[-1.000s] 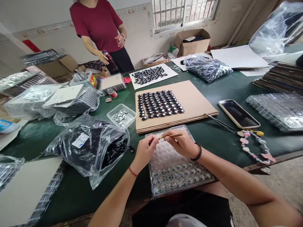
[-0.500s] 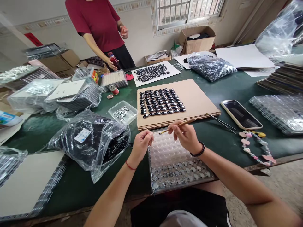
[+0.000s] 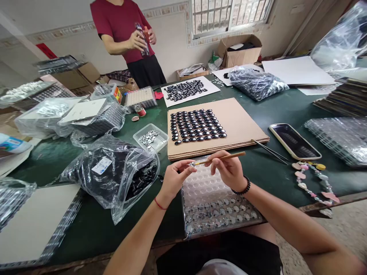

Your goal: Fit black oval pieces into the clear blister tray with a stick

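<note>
Head view: slim tool (image 3: 236, 155) in right-hand grip (image 3: 226, 168), tip by left hand (image 3: 173, 177).

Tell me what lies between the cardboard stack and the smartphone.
In the head view, metal tweezers lie there, one end on the cardboard stack.

a big green table (image 3: 282, 109) stands by a pale wall (image 3: 174, 44) with a strip of patterned tiles (image 3: 169, 10), bright light shows in the barred window (image 3: 212, 17), and the floor (image 3: 348, 223) looks gray and speckled.
</note>
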`<control>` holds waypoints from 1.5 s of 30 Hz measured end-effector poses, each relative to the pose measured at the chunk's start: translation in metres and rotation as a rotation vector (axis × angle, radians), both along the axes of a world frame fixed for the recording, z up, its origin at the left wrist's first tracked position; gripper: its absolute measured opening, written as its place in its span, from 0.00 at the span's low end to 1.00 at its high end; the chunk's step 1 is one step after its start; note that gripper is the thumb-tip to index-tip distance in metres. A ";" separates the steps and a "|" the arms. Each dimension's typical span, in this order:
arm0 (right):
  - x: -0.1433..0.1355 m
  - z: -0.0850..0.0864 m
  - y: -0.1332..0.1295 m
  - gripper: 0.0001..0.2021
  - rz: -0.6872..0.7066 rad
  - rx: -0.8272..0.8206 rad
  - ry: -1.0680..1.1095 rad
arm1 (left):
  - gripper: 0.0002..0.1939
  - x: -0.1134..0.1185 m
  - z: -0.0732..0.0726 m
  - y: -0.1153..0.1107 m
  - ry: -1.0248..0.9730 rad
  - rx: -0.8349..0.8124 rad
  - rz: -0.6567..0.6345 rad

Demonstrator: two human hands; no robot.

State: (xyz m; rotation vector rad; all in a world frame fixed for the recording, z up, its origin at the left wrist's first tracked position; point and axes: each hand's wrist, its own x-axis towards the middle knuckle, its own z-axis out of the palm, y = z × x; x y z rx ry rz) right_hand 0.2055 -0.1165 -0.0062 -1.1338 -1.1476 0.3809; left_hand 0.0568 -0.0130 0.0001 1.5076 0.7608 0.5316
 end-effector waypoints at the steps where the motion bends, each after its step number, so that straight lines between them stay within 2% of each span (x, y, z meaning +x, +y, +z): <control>1: 0.000 0.001 0.000 0.10 -0.045 0.014 0.025 | 0.16 -0.001 0.001 0.004 -0.002 0.020 0.027; 4: 0.001 0.002 -0.001 0.10 -0.158 0.036 0.080 | 0.14 -0.010 0.006 0.028 -0.084 0.040 0.188; 5: 0.001 0.003 -0.001 0.10 -0.164 0.037 0.081 | 0.13 -0.013 0.006 0.038 -0.164 0.023 0.293; 6: 0.000 0.003 -0.001 0.09 -0.155 0.043 0.076 | 0.11 -0.016 0.006 0.048 -0.270 -0.025 0.397; 7: -0.001 0.002 -0.001 0.09 -0.136 0.052 0.065 | 0.10 -0.019 0.006 0.056 -0.369 -0.137 0.446; 9: -0.003 0.001 -0.002 0.08 -0.097 0.070 0.035 | 0.08 -0.020 0.004 0.065 -0.463 -0.396 0.447; 11: -0.005 0.000 -0.002 0.07 -0.076 0.077 0.010 | 0.12 -0.018 0.003 0.063 -0.462 -0.543 0.380; 16: -0.004 -0.001 -0.002 0.07 -0.071 0.071 -0.019 | 0.15 -0.008 0.002 0.034 -0.369 -0.635 0.121; 20: -0.002 0.000 -0.003 0.07 -0.089 0.052 -0.039 | 0.18 -0.004 0.000 0.020 -0.237 -0.604 -0.038; 22: -0.001 -0.001 -0.002 0.08 -0.104 0.048 -0.049 | 0.19 -0.002 0.000 0.017 -0.182 -0.560 -0.072; 26: -0.002 -0.001 -0.002 0.07 -0.100 0.050 -0.082 | 0.20 0.000 -0.002 0.010 -0.095 -0.425 -0.096; 32: -0.001 -0.002 -0.003 0.06 -0.109 0.062 -0.108 | 0.15 0.002 -0.004 -0.001 0.058 -0.157 -0.212; 36: -0.001 -0.002 -0.001 0.06 -0.116 0.042 -0.114 | 0.14 0.003 -0.005 -0.004 0.088 -0.100 -0.237; 41: 0.000 -0.002 -0.003 0.05 -0.112 -0.014 -0.222 | 0.14 0.002 -0.006 -0.004 0.146 0.091 -0.179; 45: 0.000 0.001 -0.003 0.06 -0.107 -0.035 -0.319 | 0.14 0.003 -0.012 -0.004 0.150 0.104 -0.178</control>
